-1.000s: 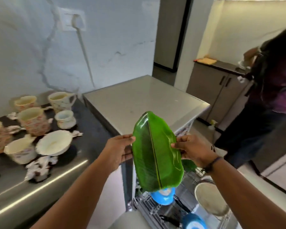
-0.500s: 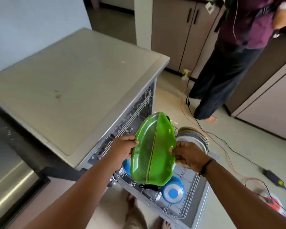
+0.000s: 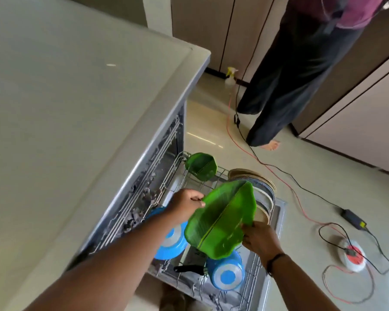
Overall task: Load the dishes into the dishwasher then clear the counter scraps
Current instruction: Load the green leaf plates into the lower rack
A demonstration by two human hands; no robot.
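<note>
I hold a green leaf-shaped plate (image 3: 220, 221) tilted over the pulled-out lower rack (image 3: 251, 279) of the dishwasher. My left hand (image 3: 185, 204) grips its upper left rim. My right hand (image 3: 259, 239) pinches its lower right rim. In the rack stand two blue bowls (image 3: 226, 276) (image 3: 173, 240), a smaller green leaf-shaped dish (image 3: 201, 166) at the far end, a row of upright beige and grey plates (image 3: 262, 194) and a black handle (image 3: 187, 268).
The dishwasher's beige top (image 3: 76, 104) fills the left of the view. Another person (image 3: 301, 70) stands on the floor beyond the rack. Red and black cables (image 3: 276, 169), a black adapter (image 3: 352, 217) and a round white and red device (image 3: 352, 257) lie on the floor at right.
The view has swung from the counter down to the open dishwasher. Both hands have lowered the green plate toward the rack and tilted it more nearly flat.
</note>
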